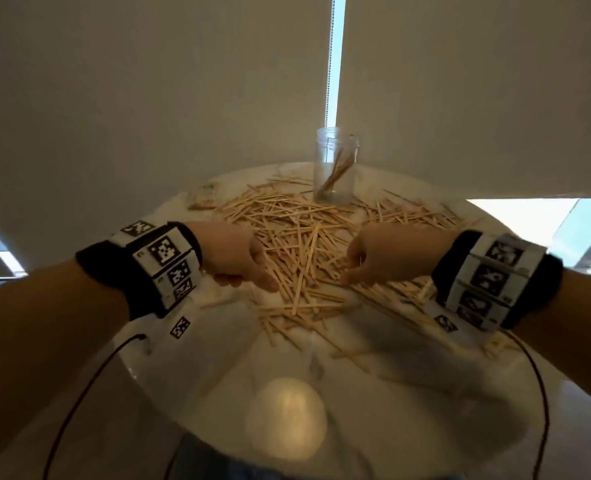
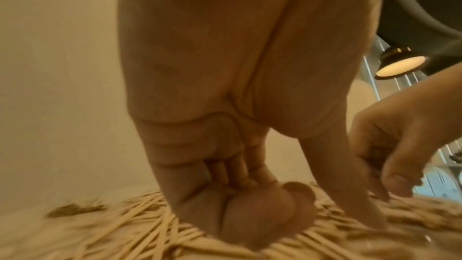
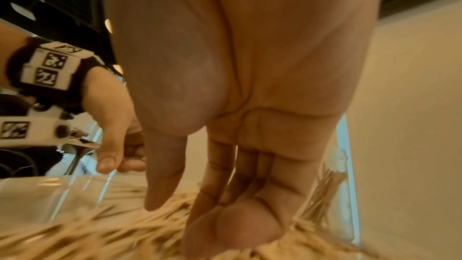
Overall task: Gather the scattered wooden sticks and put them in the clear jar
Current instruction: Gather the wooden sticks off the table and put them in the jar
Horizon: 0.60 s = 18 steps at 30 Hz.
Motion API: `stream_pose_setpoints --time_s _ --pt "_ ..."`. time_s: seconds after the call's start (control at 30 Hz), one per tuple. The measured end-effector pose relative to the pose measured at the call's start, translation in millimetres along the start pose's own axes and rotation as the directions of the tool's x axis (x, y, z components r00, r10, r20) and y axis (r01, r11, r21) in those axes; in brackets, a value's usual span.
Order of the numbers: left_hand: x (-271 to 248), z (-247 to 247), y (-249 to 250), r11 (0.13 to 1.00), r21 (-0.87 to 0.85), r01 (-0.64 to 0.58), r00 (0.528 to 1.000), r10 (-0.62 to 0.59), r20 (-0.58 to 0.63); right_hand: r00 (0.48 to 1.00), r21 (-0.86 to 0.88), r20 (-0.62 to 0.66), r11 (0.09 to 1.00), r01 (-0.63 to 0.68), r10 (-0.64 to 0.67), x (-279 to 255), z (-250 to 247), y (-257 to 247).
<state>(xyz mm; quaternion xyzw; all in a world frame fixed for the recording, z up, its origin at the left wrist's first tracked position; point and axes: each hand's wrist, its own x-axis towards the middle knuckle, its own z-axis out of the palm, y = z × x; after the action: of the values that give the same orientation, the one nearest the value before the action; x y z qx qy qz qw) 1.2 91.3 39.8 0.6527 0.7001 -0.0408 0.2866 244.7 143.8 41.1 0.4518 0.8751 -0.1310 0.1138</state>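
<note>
Many thin wooden sticks [image 1: 301, 237] lie in a loose heap across the middle of a round pale table [image 1: 391, 403]. The clear jar [image 1: 335, 168] stands upright behind the heap with a few sticks leaning inside; it also shows in the right wrist view, jar [image 3: 332, 183]. My left hand [image 1: 263, 271] is low on the heap's left side, and in its wrist view the left hand [image 2: 310, 228] has straight fingers and a spread thumb touching sticks [image 2: 112, 230]. My right hand [image 1: 354, 270] is on the heap's right side; the right hand [image 3: 190, 222] points its fingers down into the sticks, thumb apart.
A small paper wrapper [image 1: 204, 197] lies at the table's back left. A lamp's bright reflection [image 1: 287, 417] sits on the bare near part of the table. Thin black cables [image 1: 79, 393] hang from both wrists. Roller blinds [image 1: 148, 81] close off the space behind the table.
</note>
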Motion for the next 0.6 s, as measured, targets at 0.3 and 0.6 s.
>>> stream_pose_setpoints --time_s 0.3,0.6 --pt "-47.1 63.9 -2.3 0.988 0.104 0.116 0.988 -0.126 0.091 0.971 -0.139 0.081 0.962 0.235 -0.226 -25.4 52.5 -49.5" --pt "-38.9 56.9 5.1 0.985 -0.096 0.140 0.977 -0.153 -0.150 0.998 0.096 -0.070 0.995 0.003 0.004 -25.2 27.5 -14.2"
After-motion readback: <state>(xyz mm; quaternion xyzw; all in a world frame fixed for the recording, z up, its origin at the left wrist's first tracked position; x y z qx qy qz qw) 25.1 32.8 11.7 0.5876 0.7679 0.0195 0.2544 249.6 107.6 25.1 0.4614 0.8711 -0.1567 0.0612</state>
